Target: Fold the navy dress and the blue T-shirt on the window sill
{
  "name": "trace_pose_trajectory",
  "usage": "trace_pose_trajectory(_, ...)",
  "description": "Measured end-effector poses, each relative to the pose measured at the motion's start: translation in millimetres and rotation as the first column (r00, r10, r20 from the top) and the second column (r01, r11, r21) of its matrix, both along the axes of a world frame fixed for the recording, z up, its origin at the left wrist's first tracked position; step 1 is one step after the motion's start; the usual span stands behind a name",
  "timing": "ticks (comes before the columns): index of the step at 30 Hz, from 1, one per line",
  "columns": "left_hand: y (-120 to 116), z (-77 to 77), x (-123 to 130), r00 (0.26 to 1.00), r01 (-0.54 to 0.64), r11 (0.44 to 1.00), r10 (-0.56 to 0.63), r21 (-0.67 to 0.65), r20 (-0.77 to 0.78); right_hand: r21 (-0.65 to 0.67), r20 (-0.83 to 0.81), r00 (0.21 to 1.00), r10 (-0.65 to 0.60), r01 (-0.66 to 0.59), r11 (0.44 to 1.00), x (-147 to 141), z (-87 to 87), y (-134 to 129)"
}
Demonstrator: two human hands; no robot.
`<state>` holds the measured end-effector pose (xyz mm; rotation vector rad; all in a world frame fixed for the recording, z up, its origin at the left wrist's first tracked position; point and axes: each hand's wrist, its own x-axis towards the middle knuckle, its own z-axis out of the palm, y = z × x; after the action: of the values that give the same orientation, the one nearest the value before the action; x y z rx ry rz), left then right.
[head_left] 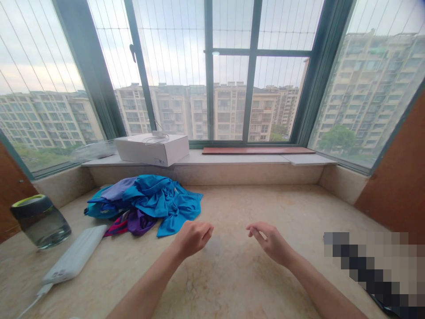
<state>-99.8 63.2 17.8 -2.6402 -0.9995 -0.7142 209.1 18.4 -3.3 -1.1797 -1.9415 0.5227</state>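
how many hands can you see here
2: the left hand, at the near right edge of the blue cloth in this view, and the right hand, farther right in front of the stone surface. No others show.

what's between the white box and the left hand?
Crumpled blue cloth lies between the white box and the left hand; the head view shows it.

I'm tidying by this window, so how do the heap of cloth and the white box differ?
The heap of cloth is crumpled; the white box has flat sides. The cloth is mostly blue with some purple and red; the box is white. The cloth lies on the counter, the box on the raised ledge. Both are left of centre.
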Motion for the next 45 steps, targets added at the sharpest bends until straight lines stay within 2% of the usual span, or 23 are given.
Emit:
trace_pose_trajectory(8, 3, -0.2, -2, 0.999, -0.041, 0.999, 0.041, -0.024, -0.009, 0.029, 0.047, 0.998, 0.036, -0.037, 0.999, 0, -0.6, -2)
trace_pose_trajectory(12, 4, 0.6, -3, 0.99, -0.123, 0.99, 0.118, -0.072, -0.08, 0.044, 0.078, 0.996, 0.052, -0.055, 0.998, -2, -2.5, -4)
trace_pose_trajectory(14, 5, 1.8, -3, 0.974, -0.211, 0.972, 0.2, -0.102, -0.106, 0.043, 0.098, 0.993, 0.064, -0.068, 0.997, -3, -2.5, -5)
trace_pose_trajectory(19, 14, 4.0, -11, 0.856, -0.513, 0.851, 0.495, -0.113, -0.152, 0.042, 0.137, 0.986, 0.09, -0.097, 0.994, -4, -1.6, -7)
trace_pose_trajectory(22, 20, 2.2, -24, 0.762, -0.635, 0.764, 0.596, -0.112, -0.254, 0.038, 0.144, 0.985, 0.1, -0.106, 0.994, -3, -2.1, -7)
trace_pose_trajectory(25, 24, -1.3, -37, 0.687, -0.717, 0.678, 0.648, -0.162, -0.33, 0.02, 0.145, 0.983, 0.111, -0.115, 0.993, -4, -2.5, -8)
trace_pose_trajectory(27, 26, -4.0, -43, 0.675, -0.731, 0.656, 0.654, -0.189, -0.343, 0.01, 0.149, 0.982, 0.115, -0.118, 0.993, -4, -2.8, -9)
trace_pose_trajectory(34, 32, -10.6, -49, 0.689, -0.725, 0.647, 0.666, -0.237, -0.287, 0.007, 0.133, 0.986, 0.102, -0.104, 0.995, -2, -5.3, -6)
trace_pose_trajectory(39, 29, -1.1, -46, 0.699, -0.705, 0.635, 0.696, -0.315, -0.161, -0.02, 0.126, 0.986, 0.109, -0.108, 0.994, -2, -5.5, -4)
trace_pose_trajectory(42, 20, 11.7, -34, 0.726, -0.655, 0.67, 0.685, -0.349, -0.049, -0.057, 0.132, 0.983, 0.131, -0.124, 0.991, -7, -4.0, -5)
trace_pose_trajectory(45, 1, 23.9, -7, 0.795, -0.497, 0.775, 0.587, -0.391, 0.153, -0.081, 0.127, 0.976, 0.176, -0.167, 0.983, -15, -0.8, -10)
